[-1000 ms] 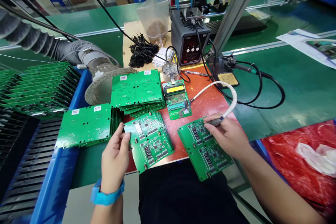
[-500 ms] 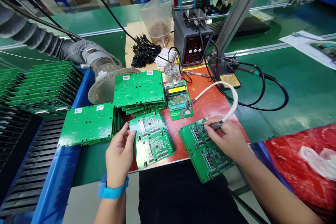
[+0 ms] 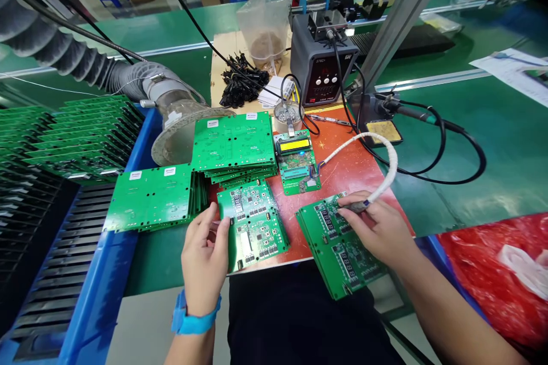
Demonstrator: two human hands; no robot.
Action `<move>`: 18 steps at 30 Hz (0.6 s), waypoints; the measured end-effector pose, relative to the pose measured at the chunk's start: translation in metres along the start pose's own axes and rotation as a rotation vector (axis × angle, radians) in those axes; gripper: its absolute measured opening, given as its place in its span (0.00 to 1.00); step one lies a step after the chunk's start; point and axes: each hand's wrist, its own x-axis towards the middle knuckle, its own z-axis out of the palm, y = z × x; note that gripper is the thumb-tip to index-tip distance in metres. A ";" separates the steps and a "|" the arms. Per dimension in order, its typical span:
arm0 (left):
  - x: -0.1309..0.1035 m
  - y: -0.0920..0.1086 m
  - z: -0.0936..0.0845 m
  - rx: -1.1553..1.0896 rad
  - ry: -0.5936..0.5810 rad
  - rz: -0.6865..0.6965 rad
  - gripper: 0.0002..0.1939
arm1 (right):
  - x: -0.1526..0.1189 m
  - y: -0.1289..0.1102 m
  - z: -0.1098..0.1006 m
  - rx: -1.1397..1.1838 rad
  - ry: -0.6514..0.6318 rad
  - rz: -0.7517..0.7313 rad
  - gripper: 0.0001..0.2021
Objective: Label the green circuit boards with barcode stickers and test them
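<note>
My right hand [image 3: 370,225] pinches a dark probe [image 3: 356,206] on a white sleeved cable [image 3: 390,168], its tip at the upper part of a green circuit board [image 3: 319,242] with black digit displays. That board lies on others at the front edge. My left hand [image 3: 208,248] is beside the left edge of another board [image 3: 257,228], fingers apart, thumb close to its edge; whether it touches is unclear. The cable runs to a small green board [image 3: 297,174] with a yellow screen [image 3: 294,145].
Stacks of green boards [image 3: 233,142] [image 3: 148,197] stand behind and left. A blue crate [image 3: 92,274] and grey duct hose [image 3: 124,77] are at the left. A soldering station [image 3: 324,65] stands behind, its iron [image 3: 413,113] at the right. Red plastic [image 3: 492,262] lies lower right.
The whole view has shifted, moving most things slightly right. My left hand's fingers have spread a little at the board's edge. My right hand keeps the probe at the same board.
</note>
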 end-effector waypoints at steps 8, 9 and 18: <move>-0.018 0.030 -0.007 -0.017 -0.031 0.436 0.09 | 0.000 -0.001 -0.002 0.003 -0.010 0.030 0.07; -0.021 0.036 -0.005 -0.050 -0.101 0.509 0.09 | 0.000 -0.001 -0.002 0.004 -0.013 0.031 0.07; -0.051 0.072 0.036 -0.199 -0.673 0.849 0.08 | 0.002 -0.001 -0.002 0.015 -0.002 -0.014 0.06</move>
